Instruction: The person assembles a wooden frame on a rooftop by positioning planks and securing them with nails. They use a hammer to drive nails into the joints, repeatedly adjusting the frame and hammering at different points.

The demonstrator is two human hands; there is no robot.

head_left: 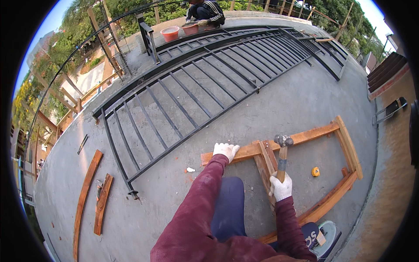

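In a white glove, my left hand (226,151) is closed over the far beam of a wooden frame (314,133), close to that beam's left end. My right hand (280,187), also gloved, grips a hammer (283,163) by its taped wooden handle. The hammer's dark head is raised over the far beam, near the joint with a crosspiece (262,168); whether it touches the wood I cannot tell. The frame lies on the concrete around my knees, with a longer end board at the right.
A yellow tape measure (315,171) lies inside the frame. Black metal railings (187,96) stretch across the floor ahead. Loose planks (87,196) lie at the left, beside a small tool (83,143). Far back, a person (207,13) crouches by red buckets (170,33). A wall (390,174) bounds the right.
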